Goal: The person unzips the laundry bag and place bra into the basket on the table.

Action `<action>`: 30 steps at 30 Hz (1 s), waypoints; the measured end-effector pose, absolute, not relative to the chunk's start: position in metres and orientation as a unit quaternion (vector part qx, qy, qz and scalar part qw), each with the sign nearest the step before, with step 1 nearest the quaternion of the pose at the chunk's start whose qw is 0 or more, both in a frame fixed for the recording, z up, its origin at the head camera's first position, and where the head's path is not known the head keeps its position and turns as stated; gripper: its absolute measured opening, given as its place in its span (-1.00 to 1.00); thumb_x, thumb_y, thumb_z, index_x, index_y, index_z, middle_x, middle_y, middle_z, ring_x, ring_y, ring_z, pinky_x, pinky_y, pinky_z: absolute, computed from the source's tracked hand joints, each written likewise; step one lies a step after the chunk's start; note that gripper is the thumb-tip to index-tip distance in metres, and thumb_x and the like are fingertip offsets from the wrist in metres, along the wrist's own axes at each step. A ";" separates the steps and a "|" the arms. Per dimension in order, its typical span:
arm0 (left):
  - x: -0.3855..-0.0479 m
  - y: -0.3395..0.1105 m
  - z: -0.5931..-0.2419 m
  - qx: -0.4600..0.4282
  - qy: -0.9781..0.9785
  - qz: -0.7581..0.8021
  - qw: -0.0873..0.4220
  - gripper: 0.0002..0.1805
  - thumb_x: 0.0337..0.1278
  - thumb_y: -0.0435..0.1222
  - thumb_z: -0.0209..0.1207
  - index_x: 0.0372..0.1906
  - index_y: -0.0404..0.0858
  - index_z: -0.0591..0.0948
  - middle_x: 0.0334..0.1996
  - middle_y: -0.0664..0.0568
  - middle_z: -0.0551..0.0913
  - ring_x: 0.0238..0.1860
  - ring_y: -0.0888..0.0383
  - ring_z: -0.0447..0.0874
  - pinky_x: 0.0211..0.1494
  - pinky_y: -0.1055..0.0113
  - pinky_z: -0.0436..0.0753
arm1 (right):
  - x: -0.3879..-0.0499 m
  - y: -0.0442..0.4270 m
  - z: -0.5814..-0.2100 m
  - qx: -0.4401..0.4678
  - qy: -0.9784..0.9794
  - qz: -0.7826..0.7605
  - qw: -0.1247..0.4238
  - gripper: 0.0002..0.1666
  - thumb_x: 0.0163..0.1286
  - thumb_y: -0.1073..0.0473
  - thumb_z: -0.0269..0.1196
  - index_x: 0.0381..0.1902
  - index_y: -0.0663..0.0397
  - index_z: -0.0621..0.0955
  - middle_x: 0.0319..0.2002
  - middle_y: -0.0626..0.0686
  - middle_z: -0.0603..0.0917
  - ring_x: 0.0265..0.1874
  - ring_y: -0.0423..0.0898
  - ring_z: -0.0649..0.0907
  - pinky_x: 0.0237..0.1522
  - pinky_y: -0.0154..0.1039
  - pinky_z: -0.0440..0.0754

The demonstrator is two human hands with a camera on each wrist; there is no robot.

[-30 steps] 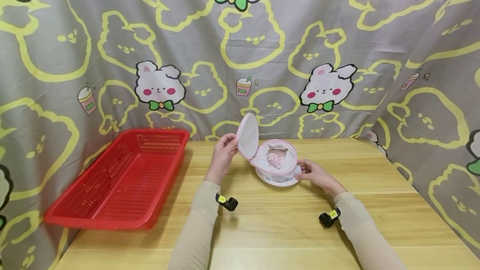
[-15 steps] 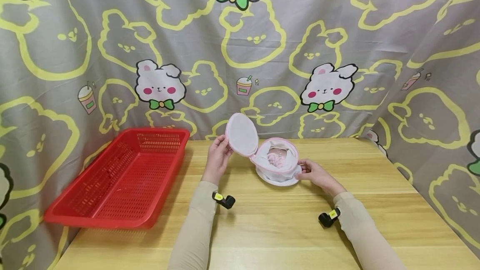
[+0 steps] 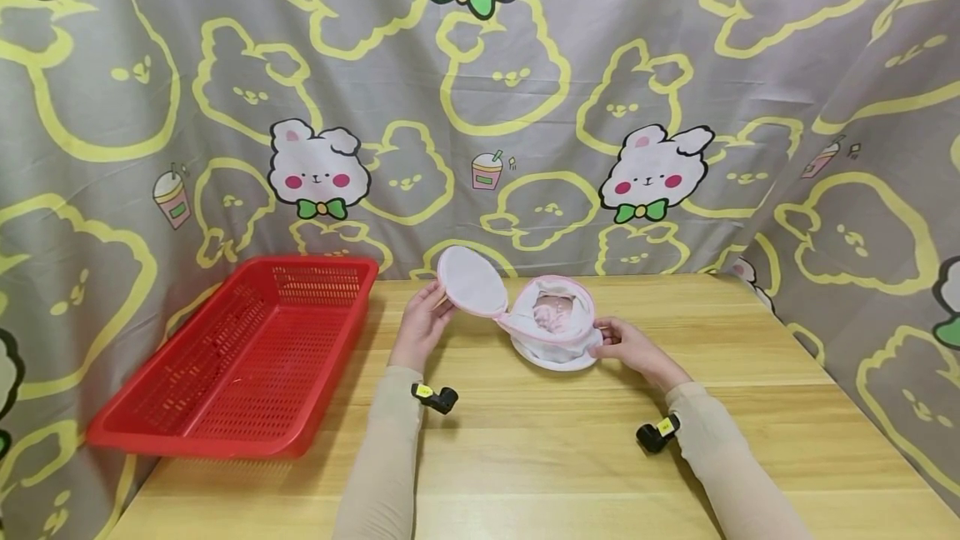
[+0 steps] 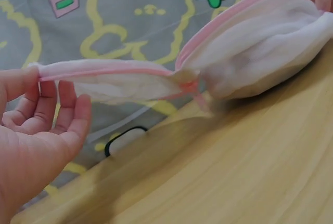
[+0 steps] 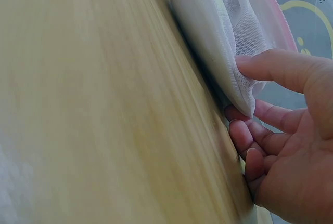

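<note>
The left hand (image 3: pixel 420 323) pinches the lid (image 3: pixel 472 282), now swung lower and outward, so the bag (image 3: pixel 557 352) lies uncovered; the right hand (image 3: pixel 632 350) pinches its lower edge.

There is one counter (image 3: pixel 562 465). At its left edge is one red basket (image 3: pixel 195 445); near the middle of its back edge is one white mesh bag (image 3: pixel 557 352), with one lid (image 3: pixel 471 283). Whether the pink patch (image 3: pixel 553 315) in the bag's opening is a separate thing cannot be told. The hands number two: one left hand (image 3: pixel 420 323) and one right hand (image 3: pixel 633 348). There are two sleeves (image 3: pixel 382 457) and two black wrist devices (image 3: pixel 435 397), one per sleeve. Beyond the back edge, the patterned cloth (image 3: pixel 412 98) shows, in the head view, three printed cups (image 3: pixel 487 173) and two complete rabbit faces (image 3: pixel 318 169), with others cut off.
</note>
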State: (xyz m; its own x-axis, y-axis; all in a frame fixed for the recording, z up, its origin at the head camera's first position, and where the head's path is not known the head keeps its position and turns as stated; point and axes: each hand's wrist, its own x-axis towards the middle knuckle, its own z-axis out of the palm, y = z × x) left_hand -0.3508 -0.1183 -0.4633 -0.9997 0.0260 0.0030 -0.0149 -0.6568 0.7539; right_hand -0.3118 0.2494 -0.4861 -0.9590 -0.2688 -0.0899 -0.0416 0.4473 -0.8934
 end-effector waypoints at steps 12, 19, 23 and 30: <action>-0.351 -0.136 -0.468 -0.018 0.487 0.873 0.035 -0.83 0.36 -0.42 0.05 -0.34 -0.15 0.55 -0.33 0.11 0.61 -0.23 0.16 0.62 0.03 0.30 0.61 | -0.311 0.250 -0.486 -0.106 0.839 -0.523 0.107 -0.21 0.25 0.21 0.34 0.32 0.44 0.27 0.04 0.28 0.51 -0.04 -0.03 0.50 -0.09 -0.42 0.52; -0.350 -0.146 -0.469 -0.044 0.554 0.830 0.050 -0.86 0.36 -0.44 0.04 -0.33 -0.18 0.50 -0.39 0.12 0.59 -0.29 0.20 0.65 0.10 0.22 0.60 | -0.310 0.250 -0.486 -0.107 0.838 -0.524 0.106 -0.22 0.25 0.22 0.34 0.32 0.45 0.28 0.04 0.28 0.51 -0.05 -0.04 0.50 -0.10 -0.42 0.52; -0.348 -0.152 -0.469 -0.044 0.590 0.804 0.060 -0.95 0.34 -0.46 0.05 -0.20 -0.27 0.49 -0.43 0.13 0.59 -0.32 0.22 0.65 0.10 0.20 0.63 | -0.311 0.250 -0.486 -0.105 0.839 -0.523 0.106 -0.22 0.25 0.22 0.34 0.32 0.44 0.28 0.03 0.28 0.52 -0.06 -0.04 0.50 -0.10 -0.41 0.51; -0.348 -0.156 -0.471 -0.042 0.649 0.757 0.057 -0.80 0.30 -0.46 0.11 -0.03 -0.40 0.45 -0.44 0.15 0.60 -0.36 0.27 0.64 0.02 0.24 0.66 | -0.312 0.250 -0.487 -0.101 0.841 -0.521 0.107 -0.21 0.24 0.21 0.34 0.32 0.43 0.29 0.03 0.26 0.52 -0.06 -0.04 0.50 -0.09 -0.39 0.50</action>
State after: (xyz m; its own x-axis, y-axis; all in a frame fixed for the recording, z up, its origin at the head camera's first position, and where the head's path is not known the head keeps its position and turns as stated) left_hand -0.3480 -0.1561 -0.4706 -0.9900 0.0308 -0.1379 -0.1410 -0.1510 0.9784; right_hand -0.3118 0.2496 -0.4867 -0.9567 -0.2815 -0.0745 -0.0585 0.4366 -0.8978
